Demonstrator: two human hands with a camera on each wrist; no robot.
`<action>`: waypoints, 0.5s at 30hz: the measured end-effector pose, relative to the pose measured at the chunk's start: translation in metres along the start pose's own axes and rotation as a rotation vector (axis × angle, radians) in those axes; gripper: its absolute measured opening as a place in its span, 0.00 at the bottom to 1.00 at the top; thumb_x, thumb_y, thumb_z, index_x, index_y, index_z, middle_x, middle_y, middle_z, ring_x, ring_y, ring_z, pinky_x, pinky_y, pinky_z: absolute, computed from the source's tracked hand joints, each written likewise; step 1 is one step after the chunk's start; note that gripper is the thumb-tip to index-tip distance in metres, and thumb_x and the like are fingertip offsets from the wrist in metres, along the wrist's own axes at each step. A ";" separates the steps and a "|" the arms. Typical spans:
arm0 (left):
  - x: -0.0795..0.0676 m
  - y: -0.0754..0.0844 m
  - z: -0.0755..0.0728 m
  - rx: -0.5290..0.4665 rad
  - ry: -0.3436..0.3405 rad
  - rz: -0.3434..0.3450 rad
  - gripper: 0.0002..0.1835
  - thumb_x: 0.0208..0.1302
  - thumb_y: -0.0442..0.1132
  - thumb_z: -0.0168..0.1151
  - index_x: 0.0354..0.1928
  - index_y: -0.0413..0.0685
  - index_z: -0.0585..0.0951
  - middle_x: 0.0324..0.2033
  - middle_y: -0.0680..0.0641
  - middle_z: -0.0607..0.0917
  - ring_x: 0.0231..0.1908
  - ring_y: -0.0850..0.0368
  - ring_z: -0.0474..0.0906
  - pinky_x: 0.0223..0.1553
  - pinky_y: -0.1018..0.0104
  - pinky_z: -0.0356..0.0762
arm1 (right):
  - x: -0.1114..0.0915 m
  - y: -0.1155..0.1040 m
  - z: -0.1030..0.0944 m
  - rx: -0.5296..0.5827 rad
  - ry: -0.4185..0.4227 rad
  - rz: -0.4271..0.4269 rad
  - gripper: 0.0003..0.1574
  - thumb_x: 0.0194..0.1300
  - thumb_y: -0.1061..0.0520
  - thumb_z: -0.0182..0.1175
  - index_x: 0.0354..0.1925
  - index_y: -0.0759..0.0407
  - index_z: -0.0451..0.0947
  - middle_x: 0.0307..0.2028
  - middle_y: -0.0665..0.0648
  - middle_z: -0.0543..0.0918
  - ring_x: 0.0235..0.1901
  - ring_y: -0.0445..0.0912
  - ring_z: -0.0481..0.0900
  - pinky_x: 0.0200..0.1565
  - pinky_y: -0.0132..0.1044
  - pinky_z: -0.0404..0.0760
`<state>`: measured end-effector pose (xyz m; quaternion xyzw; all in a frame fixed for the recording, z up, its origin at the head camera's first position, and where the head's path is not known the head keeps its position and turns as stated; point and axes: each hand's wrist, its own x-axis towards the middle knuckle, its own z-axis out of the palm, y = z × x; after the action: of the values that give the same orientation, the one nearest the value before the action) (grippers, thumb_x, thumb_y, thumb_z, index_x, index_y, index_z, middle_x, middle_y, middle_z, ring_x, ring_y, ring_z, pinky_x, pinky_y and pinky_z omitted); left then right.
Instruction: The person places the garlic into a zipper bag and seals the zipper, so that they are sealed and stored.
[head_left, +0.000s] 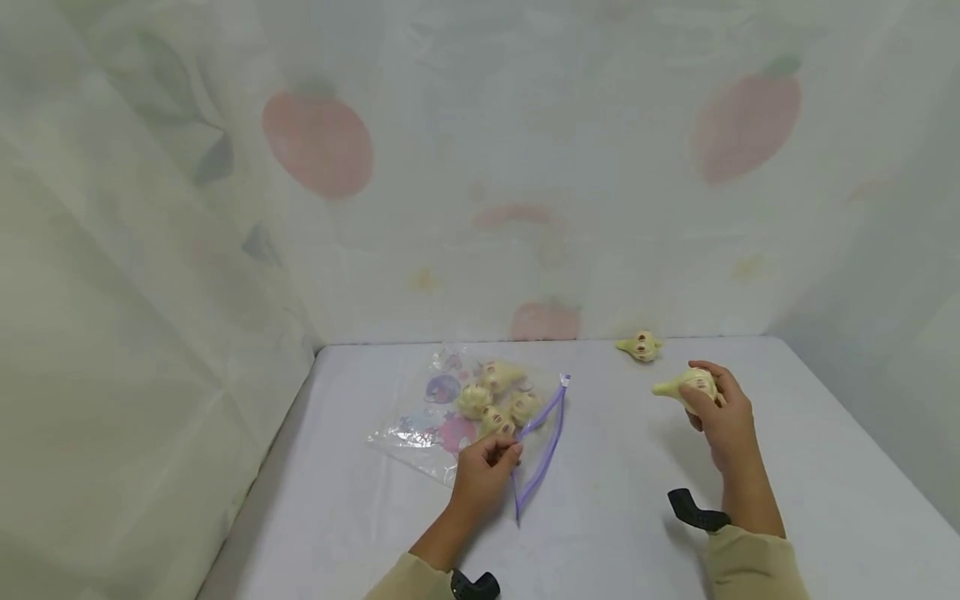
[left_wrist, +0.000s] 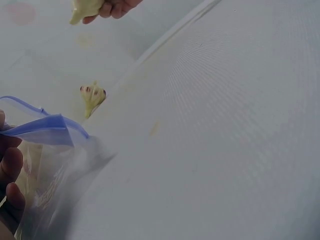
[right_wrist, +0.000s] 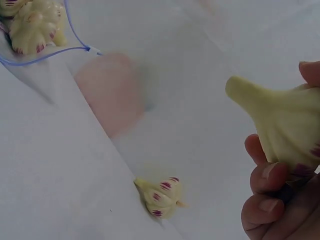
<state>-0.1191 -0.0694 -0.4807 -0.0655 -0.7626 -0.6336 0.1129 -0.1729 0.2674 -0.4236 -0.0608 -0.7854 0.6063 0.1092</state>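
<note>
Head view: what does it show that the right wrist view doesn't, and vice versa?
Only the head view: the left hand pinching the opening of the clear bag, both sleeves and black wrist gear.

Only the right wrist view: distinct fingernails on the right hand.

Both: the garlic-shaped bulb in the right hand, a loose bulb near the table's far edge, and bagged bulbs.

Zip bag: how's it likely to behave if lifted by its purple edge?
The bag will probably flop and sag, since its clear film is thin and wrinkled. The purple zip strip looks stiffer, bowing smoothly where the left hand pinches it. The garlic bulbs inside may slide out if it's tipped, as the mouth gapes.
</note>
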 end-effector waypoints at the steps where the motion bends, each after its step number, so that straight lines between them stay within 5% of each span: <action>1: 0.000 -0.001 0.000 0.002 0.001 0.001 0.02 0.62 0.30 0.66 0.32 0.38 0.85 0.24 0.42 0.85 0.22 0.69 0.73 0.25 0.76 0.73 | -0.001 -0.001 -0.001 -0.022 0.000 -0.003 0.28 0.71 0.47 0.58 0.66 0.49 0.67 0.42 0.48 0.70 0.31 0.41 0.70 0.27 0.29 0.74; 7: 0.000 0.008 -0.004 0.005 -0.019 -0.013 0.04 0.63 0.31 0.66 0.33 0.35 0.85 0.24 0.41 0.86 0.22 0.68 0.74 0.25 0.76 0.73 | -0.002 -0.007 -0.003 -0.142 0.016 0.010 0.32 0.71 0.39 0.54 0.66 0.52 0.68 0.46 0.48 0.70 0.39 0.44 0.68 0.33 0.32 0.73; 15: -0.001 0.009 -0.004 -0.006 -0.039 -0.020 0.04 0.63 0.31 0.66 0.33 0.37 0.85 0.24 0.43 0.86 0.23 0.66 0.76 0.26 0.75 0.75 | -0.005 -0.006 -0.006 -0.182 -0.038 -0.076 0.37 0.67 0.43 0.62 0.67 0.57 0.65 0.50 0.52 0.71 0.40 0.38 0.71 0.34 0.24 0.77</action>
<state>-0.1162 -0.0713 -0.4720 -0.0702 -0.7633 -0.6356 0.0915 -0.1666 0.2699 -0.4166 -0.0294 -0.8410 0.5287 0.1114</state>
